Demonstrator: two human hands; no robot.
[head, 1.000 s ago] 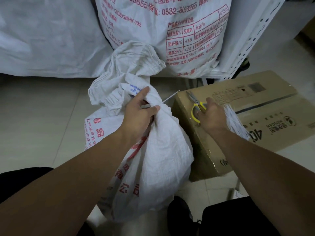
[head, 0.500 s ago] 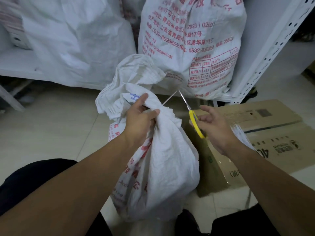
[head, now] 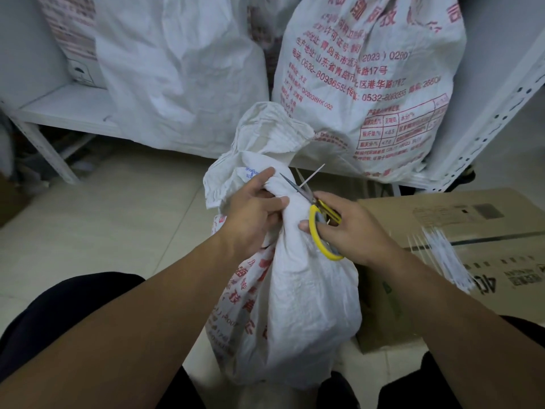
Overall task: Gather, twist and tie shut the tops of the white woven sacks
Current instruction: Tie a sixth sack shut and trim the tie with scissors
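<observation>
A white woven sack (head: pixel 298 305) with red print stands on the floor between my knees, its top gathered into a ruffled neck (head: pixel 271 134). My left hand (head: pixel 250 214) is clenched around that neck just below the ruffle. A thin white tie tail (head: pixel 312 174) sticks out to the right of the neck. My right hand (head: pixel 351 228) holds yellow-handled scissors (head: pixel 317 222), blades apart at the base of the tie tail, right beside my left fingers.
A cardboard box (head: pixel 477 219) lies at the right, with a bundle of white ties (head: pixel 445 261) on it. Two filled white sacks (head: pixel 368 78) (head: pixel 177 72) stand on a low white shelf (head: pixel 67 110) behind. A perforated white upright (head: pixel 501 113) leans at right. Pale floor tiles lie at left.
My right hand picked the scissors up off the cardboard box and carried them left to the sack's neck. The blades now straddle the tie tail. My left hand kept its grip.
</observation>
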